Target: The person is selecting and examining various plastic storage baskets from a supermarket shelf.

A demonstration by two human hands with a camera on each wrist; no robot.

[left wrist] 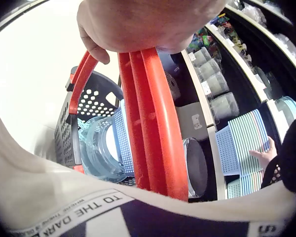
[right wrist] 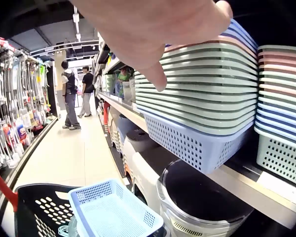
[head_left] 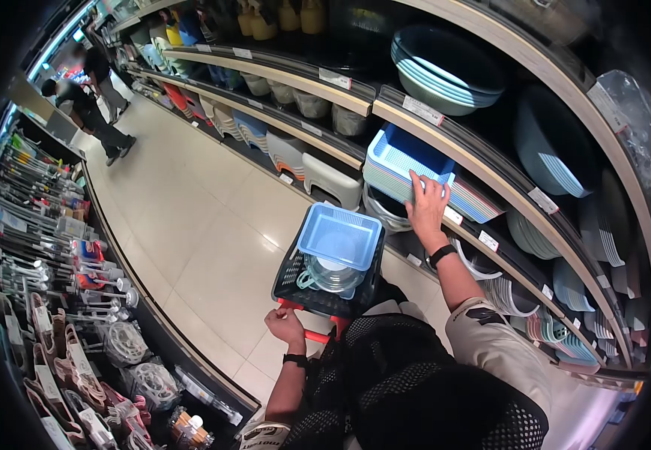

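Observation:
My left hand (head_left: 286, 328) grips the red handle (left wrist: 155, 123) of a black shopping basket (head_left: 289, 279). In the basket lie a light blue perforated plastic basket (head_left: 340, 234) and, under it, clear bluish round containers (head_left: 333, 276). My right hand (head_left: 428, 202) reaches to the shelf and touches the near rim of a stack of nested plastic baskets (right wrist: 202, 94). Its fingers lie over the top edge while the thumb hangs along the side. Blue shows on top of that stack, green rims in the middle, and a blue basket at the bottom.
A second stack of baskets (right wrist: 283, 98) stands alongside. Below is a pale bin (right wrist: 197, 197); stools (head_left: 333, 180) line the low shelf. Basins (head_left: 445, 75) fill the upper shelf. Hanging mops and brushes (head_left: 33, 195) border the aisle's left side. Two people (right wrist: 71, 94) stand farther down.

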